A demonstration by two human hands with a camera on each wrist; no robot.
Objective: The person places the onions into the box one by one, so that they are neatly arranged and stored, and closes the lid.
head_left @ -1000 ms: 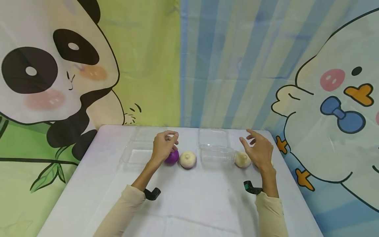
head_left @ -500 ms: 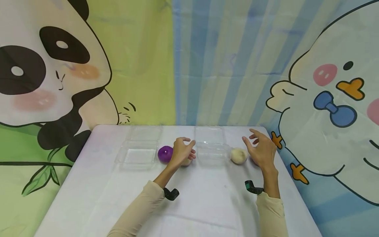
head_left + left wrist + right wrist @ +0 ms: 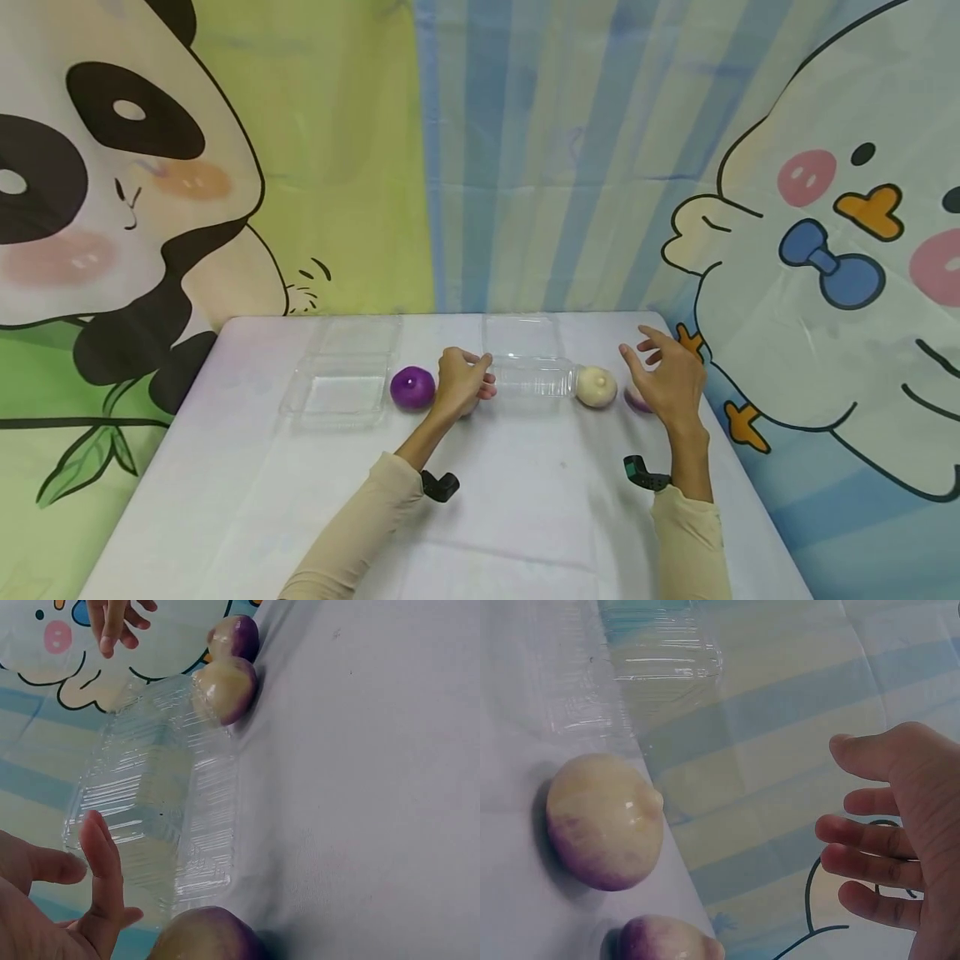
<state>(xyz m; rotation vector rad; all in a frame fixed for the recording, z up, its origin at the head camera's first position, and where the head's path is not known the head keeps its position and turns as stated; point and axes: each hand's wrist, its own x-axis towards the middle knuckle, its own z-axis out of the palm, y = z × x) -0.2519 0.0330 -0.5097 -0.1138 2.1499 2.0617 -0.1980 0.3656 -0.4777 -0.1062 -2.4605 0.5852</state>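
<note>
My left hand (image 3: 461,385), fingers loosely bent, hovers over a cream-and-purple turnip (image 3: 206,936), hiding most of it in the head view. Just left of this hand sits a glossy purple round vegetable (image 3: 412,388). On its other side stands a clear plastic clamshell box (image 3: 534,377) with its lid raised at the back. My right hand (image 3: 669,382) is held in the air with fingers spread and nothing between them. Below and left of it are a turnip (image 3: 604,821) beside the box and a smaller-looking turnip (image 3: 667,939), partly hidden by the hand in the head view.
A second clear clamshell box (image 3: 298,392) stands on the left of the white-covered table (image 3: 510,500), its lid also up. A cartoon-printed curtain (image 3: 495,167) hangs right behind the table's back edge.
My left hand has moved right, from over the purple vegetable to over the turnip beside it. My right hand stays nearly still. The head view has turned slightly to the right.
</note>
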